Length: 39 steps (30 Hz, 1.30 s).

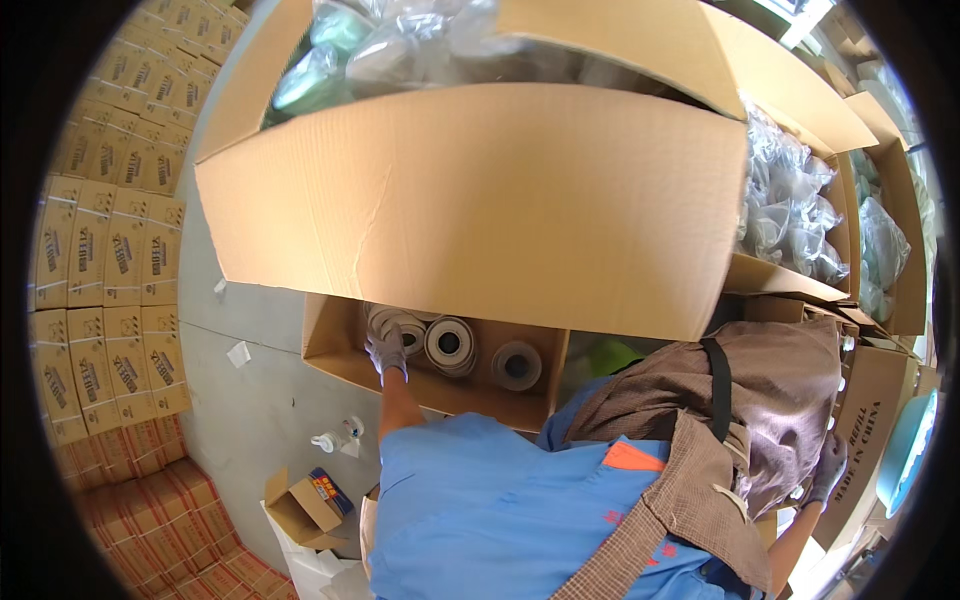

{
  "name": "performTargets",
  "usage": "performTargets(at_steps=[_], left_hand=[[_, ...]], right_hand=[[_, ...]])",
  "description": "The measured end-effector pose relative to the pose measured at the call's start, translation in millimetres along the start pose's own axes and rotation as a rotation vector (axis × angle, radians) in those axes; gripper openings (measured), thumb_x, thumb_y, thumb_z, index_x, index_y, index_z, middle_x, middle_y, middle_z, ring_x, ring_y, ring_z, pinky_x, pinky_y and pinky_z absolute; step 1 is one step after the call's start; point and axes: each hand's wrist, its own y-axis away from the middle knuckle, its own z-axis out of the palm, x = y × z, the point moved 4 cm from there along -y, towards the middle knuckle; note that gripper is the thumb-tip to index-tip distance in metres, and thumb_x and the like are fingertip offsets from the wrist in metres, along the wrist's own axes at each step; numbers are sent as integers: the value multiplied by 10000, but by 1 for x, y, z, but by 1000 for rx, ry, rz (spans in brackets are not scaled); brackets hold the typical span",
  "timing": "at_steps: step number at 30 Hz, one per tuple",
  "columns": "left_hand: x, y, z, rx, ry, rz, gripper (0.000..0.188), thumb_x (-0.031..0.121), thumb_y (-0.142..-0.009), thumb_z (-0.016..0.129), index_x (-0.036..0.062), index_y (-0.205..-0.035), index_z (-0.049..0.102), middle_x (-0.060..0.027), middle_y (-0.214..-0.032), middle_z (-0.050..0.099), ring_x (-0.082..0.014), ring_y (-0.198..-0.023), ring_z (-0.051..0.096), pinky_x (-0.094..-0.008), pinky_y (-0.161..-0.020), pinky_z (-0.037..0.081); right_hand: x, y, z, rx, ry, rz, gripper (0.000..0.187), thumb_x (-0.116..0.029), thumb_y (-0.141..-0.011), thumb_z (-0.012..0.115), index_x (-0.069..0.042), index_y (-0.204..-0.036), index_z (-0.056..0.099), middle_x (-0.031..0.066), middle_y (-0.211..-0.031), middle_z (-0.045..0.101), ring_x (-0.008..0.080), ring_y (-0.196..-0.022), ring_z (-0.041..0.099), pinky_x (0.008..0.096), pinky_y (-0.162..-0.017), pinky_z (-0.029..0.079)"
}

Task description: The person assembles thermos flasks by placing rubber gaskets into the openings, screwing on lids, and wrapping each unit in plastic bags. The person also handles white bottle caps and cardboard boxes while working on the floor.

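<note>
My left hand (385, 355), in a grey glove, reaches into a low open cardboard box (462, 398) at the near middle. Its fingers are spread against the leftmost of several pale rolls of tape (408, 333). Another thick roll (450, 345) with a dark core stands beside that one, and a greyer roll (516, 366) lies apart on the right. Far out to the right, my right hand (827, 468), gloved too, is beside a row of white caps (840, 384) along a carton. Whether its fingers hold anything is not clear.
A big open carton (480, 200) of bagged items overhangs the tape box. Open boxes of clear-wrapped goods (790, 205) stand at right. Stacked cartons (110, 245) line the left. A small open box (305, 510) and paper scraps (238, 353) lie on the floor. Brown cloth (760, 400) hangs beside me.
</note>
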Motion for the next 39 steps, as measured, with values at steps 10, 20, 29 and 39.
performTargets(at_steps=[10, 20, 29, 39], left_hand=[[-61, -133, 35, 12, 430, -50, 828, 461, -800, 718, 105, -1480, 407, -230, -1551, 291, -373, -1372, 398, -442, -1110, 392], [0, -90, 80, -395, -225, 58, 811, 501, -812, 688, 106, -1470, 426, -228, -1529, 342, -371, -1343, 443, -436, -1100, 402], [25, -100, 90, -448, -148, 424, 683, 488, -919, 562, 80, -1451, 430, -242, -1403, 485, -289, -1317, 479, -392, -1100, 380], [231, -87, 90, -307, -152, 669, 542, 390, -929, 574, 48, -1339, 485, -216, -1294, 523, -275, -1204, 511, -392, -1022, 410]], right_hand=[[-14, -80, -39, -187, 5, 63, 239, -207, -936, 626, 2, -1046, 669, 67, -916, 672, 151, -823, 594, 297, -750, 479], [9, -43, -186, -232, 168, 249, 240, -378, -864, 660, -149, -806, 615, 3, -655, 530, 151, -525, 516, 326, -451, 395], [-121, -45, -168, -288, 232, 426, 249, -319, -789, 615, -156, -977, 622, 45, -797, 618, 216, -639, 611, 441, -565, 459], [-103, 13, -196, -177, 145, 491, 221, -319, -822, 606, -143, -954, 583, 75, -798, 615, 232, -609, 617, 428, -523, 481]])
